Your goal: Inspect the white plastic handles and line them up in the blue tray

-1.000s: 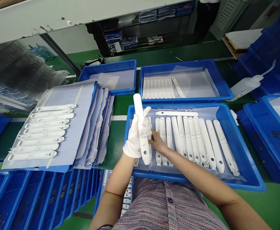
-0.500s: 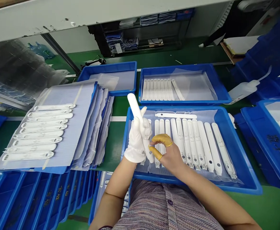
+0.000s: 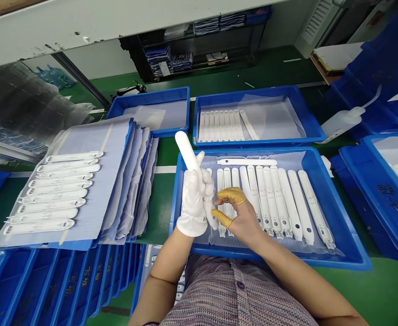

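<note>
The white-gloved left hand (image 3: 194, 199) is gripping a long white part (image 3: 187, 151) around its middle; the part's long axis is slanting from far left to near right. The right hand (image 3: 248, 224), nearer the lower end, is holding yellow-capped fingers (image 3: 231, 195) curled there, contact unclear. A blue tray (image 3: 343, 219) is lying beneath.

A creased white glove (image 3: 190, 206) wrapped the left hand (image 3: 199, 192) right to its wrist, and yellow finger cots (image 3: 231, 195) dressed the right hand (image 3: 245, 222)! Below, a flecked purple-grey shirt (image 3: 215, 299), fine-striped, sported one dark round button (image 3: 240, 285).
</note>
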Available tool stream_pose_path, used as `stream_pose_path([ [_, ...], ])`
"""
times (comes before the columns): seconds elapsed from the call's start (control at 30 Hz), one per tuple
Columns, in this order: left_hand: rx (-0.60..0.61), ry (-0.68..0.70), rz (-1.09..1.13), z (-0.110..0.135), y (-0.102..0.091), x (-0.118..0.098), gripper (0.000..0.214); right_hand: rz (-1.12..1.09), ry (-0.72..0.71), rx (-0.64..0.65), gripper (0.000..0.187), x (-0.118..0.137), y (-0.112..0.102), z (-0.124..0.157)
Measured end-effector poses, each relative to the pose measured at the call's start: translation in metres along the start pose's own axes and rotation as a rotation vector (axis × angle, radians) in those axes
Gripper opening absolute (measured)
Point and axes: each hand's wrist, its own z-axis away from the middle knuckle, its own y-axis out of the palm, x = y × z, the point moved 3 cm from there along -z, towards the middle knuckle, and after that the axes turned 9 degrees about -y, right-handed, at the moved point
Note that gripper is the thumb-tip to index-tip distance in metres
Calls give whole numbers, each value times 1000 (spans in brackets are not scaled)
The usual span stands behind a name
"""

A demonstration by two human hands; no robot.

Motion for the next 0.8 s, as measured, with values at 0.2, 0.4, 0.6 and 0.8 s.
stream_pose_path([
  [0.2, 4, -7, -10, -1, 4, 4, 52, -174, 87, 53, 35, -4, -4, 6],
  [0.4, -14, -26, 37, 2, 8, 12, 53, -113, 68, -32, 31, -8, -9, 9],
  [0.6, 7, -62, 48, 2, 14, 22, 45, -158, -18, 4, 23, -3, -13, 20],
  [0.8, 47, -150, 133, -1, 20, 30, 46, -389, 252, -255, 23, 0, -79, 56],
])
